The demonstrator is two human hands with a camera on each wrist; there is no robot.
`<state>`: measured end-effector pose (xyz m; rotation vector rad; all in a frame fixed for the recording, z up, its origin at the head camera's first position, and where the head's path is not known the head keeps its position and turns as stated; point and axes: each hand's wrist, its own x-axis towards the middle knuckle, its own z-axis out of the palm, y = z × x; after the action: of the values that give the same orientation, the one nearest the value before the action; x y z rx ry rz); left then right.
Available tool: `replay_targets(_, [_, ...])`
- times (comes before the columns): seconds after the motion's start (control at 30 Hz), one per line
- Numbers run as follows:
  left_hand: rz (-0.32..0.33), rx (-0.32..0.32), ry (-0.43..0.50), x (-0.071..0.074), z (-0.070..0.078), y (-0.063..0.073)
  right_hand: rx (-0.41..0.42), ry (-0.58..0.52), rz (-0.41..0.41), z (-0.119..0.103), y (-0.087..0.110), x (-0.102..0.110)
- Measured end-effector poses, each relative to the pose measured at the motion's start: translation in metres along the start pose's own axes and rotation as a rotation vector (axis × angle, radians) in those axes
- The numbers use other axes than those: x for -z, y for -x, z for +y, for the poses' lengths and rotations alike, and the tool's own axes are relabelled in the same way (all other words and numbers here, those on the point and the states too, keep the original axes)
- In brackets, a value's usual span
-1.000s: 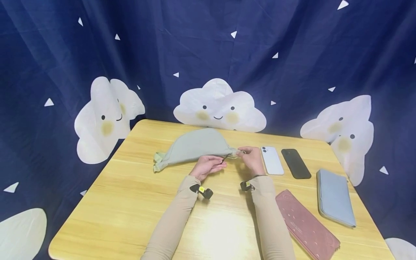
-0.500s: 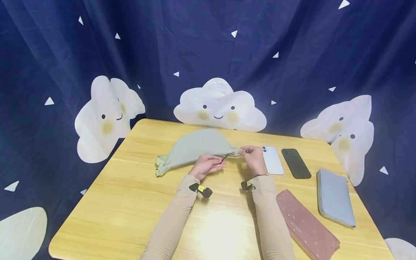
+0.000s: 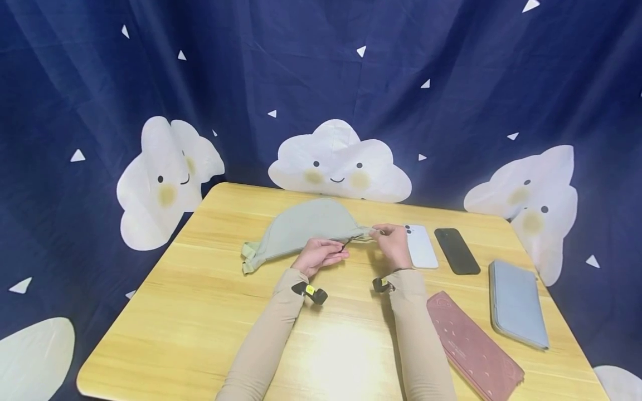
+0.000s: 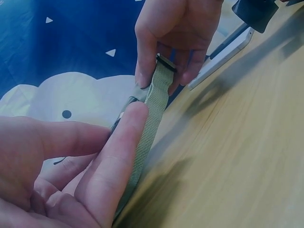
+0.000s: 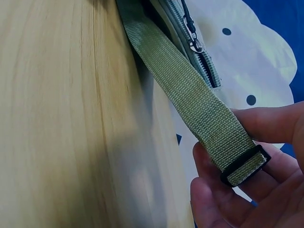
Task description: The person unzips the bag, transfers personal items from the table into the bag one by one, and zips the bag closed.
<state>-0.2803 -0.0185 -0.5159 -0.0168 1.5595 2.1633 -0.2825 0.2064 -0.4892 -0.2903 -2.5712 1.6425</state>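
Observation:
A pale green waist bag [image 3: 313, 223] lies on the far half of the table, its curved side away from me. My left hand [image 3: 319, 257] pinches a black cord zipper pull [image 3: 347, 243] between thumb and fingers. In the right wrist view the metal zipper slider [image 5: 195, 45] sits near the zip's end, with the cord leading off it. My right hand [image 3: 393, 245] grips the bag's right end, where the green webbing strap [image 5: 190, 95] joins. A black strap adjuster [image 5: 245, 165] lies across the strap at the right fingers.
Just right of the right hand lie a white phone [image 3: 421, 248] and a black phone [image 3: 457, 252]. A light blue zip wallet [image 3: 519, 305] and a dark pink wallet [image 3: 473, 346] rest on the right side of the wooden table [image 3: 190, 328]. Behind hangs a navy curtain [image 3: 321, 67].
The bag's left end has shifted slightly right, and the right hand has moved a little right with the other end. The left hand stays nearly in place on the zipper pull.

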Motion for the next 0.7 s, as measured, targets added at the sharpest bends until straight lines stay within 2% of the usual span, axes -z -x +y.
replay_targets(0.27, [-0.001,-0.01,0.001,0.0015,-0.0004,-0.0006,-0.01,-0.037,-0.007,0.0013,-0.0005,0.0009])
replay_targets(0.53, [-0.003,0.007,-0.005,0.0024,0.0008,0.0008,-0.017,-0.023,0.027,0.0023,0.0001,0.0013])
replay_targets(0.7, [-0.008,0.015,-0.015,0.0025,0.0026,0.0018,-0.029,-0.033,0.021,-0.0006,0.0002,0.0015])
